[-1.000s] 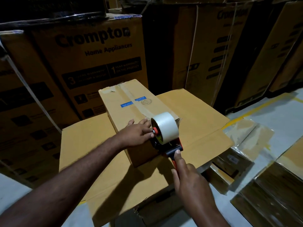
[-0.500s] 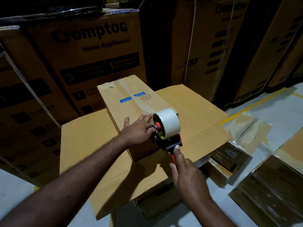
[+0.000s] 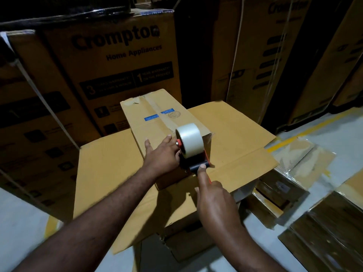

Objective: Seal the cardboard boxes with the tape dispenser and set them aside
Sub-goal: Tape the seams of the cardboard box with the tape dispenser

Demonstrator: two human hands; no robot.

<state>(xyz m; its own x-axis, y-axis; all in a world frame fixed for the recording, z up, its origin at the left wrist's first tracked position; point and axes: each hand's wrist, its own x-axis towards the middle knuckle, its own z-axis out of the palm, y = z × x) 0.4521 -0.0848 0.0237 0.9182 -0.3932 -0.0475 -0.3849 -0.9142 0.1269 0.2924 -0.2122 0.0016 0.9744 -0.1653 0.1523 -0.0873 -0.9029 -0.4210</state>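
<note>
The closed box [image 3: 157, 122] stands on a cardboard sheet [image 3: 106, 173], cartons [image 3: 117, 46] close behind, open floor [image 3: 334, 134] to the right. The left hand [image 3: 162, 154] lies spread on its top; the right hand [image 3: 214, 197] grips the tape dispenser [image 3: 193, 152] at its near edge.

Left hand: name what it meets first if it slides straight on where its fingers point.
The tape dispenser: the left hand, flat on the small box, points at its roll; the fingers seem to touch the red hub, depth unclear.
</note>
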